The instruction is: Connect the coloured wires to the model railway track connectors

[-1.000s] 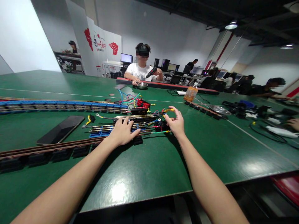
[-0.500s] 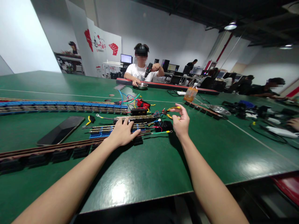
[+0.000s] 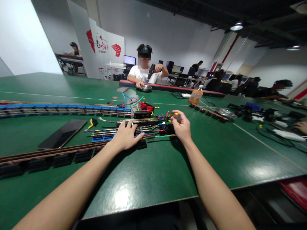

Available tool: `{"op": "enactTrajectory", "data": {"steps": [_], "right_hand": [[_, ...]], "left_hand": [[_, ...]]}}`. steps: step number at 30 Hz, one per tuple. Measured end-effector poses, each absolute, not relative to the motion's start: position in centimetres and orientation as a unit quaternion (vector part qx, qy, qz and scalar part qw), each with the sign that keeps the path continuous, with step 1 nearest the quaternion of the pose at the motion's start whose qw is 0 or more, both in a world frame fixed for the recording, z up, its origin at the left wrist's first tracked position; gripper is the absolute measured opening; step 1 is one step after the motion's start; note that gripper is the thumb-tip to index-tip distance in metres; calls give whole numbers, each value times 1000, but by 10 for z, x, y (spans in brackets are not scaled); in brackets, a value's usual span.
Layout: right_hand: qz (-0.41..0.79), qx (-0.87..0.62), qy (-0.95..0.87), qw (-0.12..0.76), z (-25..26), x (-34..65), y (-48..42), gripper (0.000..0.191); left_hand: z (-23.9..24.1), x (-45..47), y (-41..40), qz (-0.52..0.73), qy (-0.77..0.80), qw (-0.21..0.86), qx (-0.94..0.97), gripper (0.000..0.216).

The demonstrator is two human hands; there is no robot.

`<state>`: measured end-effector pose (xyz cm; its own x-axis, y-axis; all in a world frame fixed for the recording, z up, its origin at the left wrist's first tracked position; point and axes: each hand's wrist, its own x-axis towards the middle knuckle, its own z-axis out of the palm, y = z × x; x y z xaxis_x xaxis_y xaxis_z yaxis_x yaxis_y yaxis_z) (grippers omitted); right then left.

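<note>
My left hand [image 3: 125,135] lies palm down across the metal rail strips [image 3: 104,132], fingers spread, pressing on them rather than gripping. Blue plastic holders [image 3: 98,139] sit under these strips. My right hand [image 3: 183,127] is closed around the yellow handles of a pair of pliers [image 3: 173,114], just past the strips' right end. The plier jaws point left among thin coloured wires and are hard to make out. Below them sits a small black block [image 3: 165,129]. A green wire [image 3: 164,136] with a ring terminal runs toward my right hand.
A phone [image 3: 62,134] and a long brown-edged rail [image 3: 55,153] lie on the left. Farther back are a blue track [image 3: 64,110] and a red part [image 3: 146,106]. An orange container [image 3: 196,95] stands to the right. Across the table, a person holds a drill [image 3: 151,71].
My right hand has moved a little left and down with the pliers, and its fingers have drawn in around the handles. My left hand stays in place.
</note>
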<state>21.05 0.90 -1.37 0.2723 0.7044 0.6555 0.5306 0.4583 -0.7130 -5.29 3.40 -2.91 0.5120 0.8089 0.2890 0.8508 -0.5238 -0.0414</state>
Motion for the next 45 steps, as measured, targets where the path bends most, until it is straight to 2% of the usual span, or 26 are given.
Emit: {"op": "enactTrajectory", "data": {"steps": [9, 23, 37, 40, 45], "right_hand": [[-12, -505, -643, 576, -10, 210, 6, 28], [-36, -468, -754, 459, -7, 208, 0, 52], [-73, -467, -827, 305, -6, 204, -5, 58], [-75, -470, -825, 305, -6, 203, -6, 56], [-69, -475, -800, 360, -8, 198, -5, 54]], "left_hand": [[-31, -53, 35, -113, -482, 92, -864, 76], [-31, -53, 35, -122, -481, 86, -864, 76], [-31, -53, 35, -107, -479, 98, -866, 77], [-33, -54, 36, -109, -478, 96, -866, 76], [-25, -51, 31, -144, -502, 65, -850, 70]]}}
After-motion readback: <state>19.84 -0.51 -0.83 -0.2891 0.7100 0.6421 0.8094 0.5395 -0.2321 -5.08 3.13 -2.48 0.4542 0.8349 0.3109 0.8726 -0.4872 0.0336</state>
